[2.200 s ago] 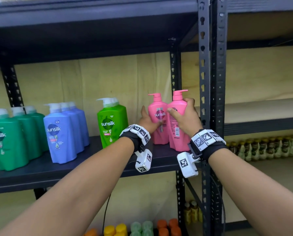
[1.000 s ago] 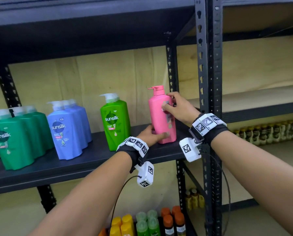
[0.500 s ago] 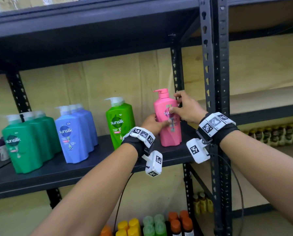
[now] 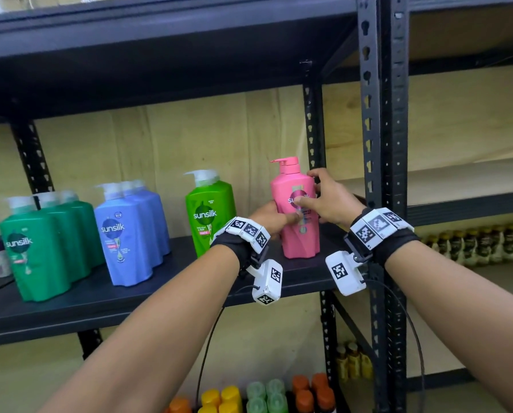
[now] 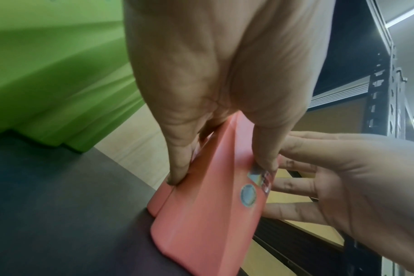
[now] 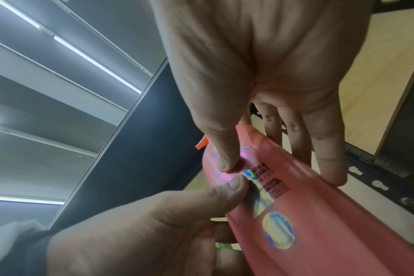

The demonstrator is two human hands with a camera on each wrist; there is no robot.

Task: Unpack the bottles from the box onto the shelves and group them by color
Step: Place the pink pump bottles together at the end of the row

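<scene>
A pink pump bottle [image 4: 298,234] stands upright at the right end of the black shelf [image 4: 160,289]. My left hand [image 4: 271,217] grips its left side, thumb on the front label. My right hand [image 4: 331,201] holds its right side, thumb on the label and fingers behind. In the left wrist view my left hand [image 5: 213,74] clasps the pink bottle [image 5: 201,224], and the edge of a second pink bottle [image 5: 157,201] shows right behind it. The right wrist view shows both thumbs on the pink bottle's [image 6: 331,214] label.
Left of the pink bottles stand a light green bottle [image 4: 210,213], a row of blue bottles [image 4: 130,234] and dark green bottles [image 4: 38,248]. A black upright post [image 4: 380,174] stands just right of my right hand. Small colored bottles [image 4: 267,394] fill the shelf below.
The two pink bottles, earlier side by side, now stand one behind the other. My left hand has moved up from the front bottle's base to its middle.
</scene>
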